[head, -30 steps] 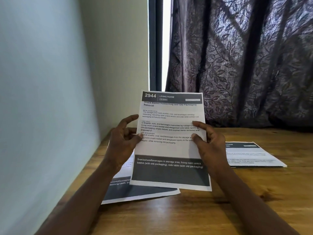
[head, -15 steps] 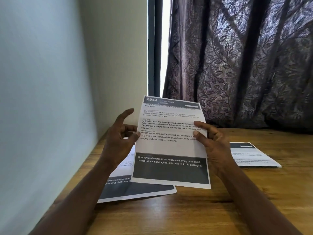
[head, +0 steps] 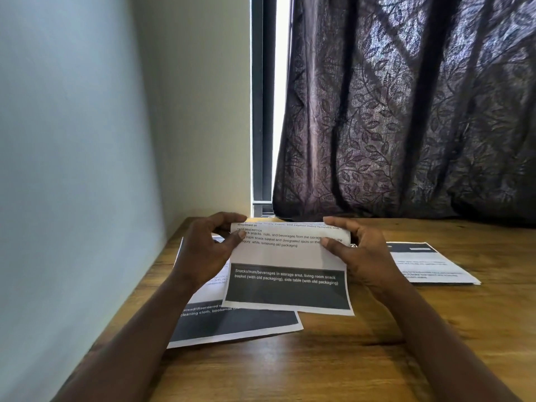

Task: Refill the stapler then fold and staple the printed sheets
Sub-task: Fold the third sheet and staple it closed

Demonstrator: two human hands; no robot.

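Folding is the step in hand, from the head view: left grip point(head: 203, 250) and right grip point(head: 356, 250) each pinch a side edge of the printed sheet point(head: 287, 256) between them, its upper part bent over out of sight. Next, I judge, edges need matching, then creasing against the desk point(head: 319, 358). A wall point(head: 72, 198) crowds the left grip; open room lies right, beyond another sheet point(head: 429, 265).

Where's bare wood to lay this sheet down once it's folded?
Bare brown wooden table lies along the near edge, in front of the held white printed sheet, and at right, in front of the flat white sheet near the dark leaf-patterned curtain. Crowded: the left, where the held sheet overlaps a dark-banded sheet.
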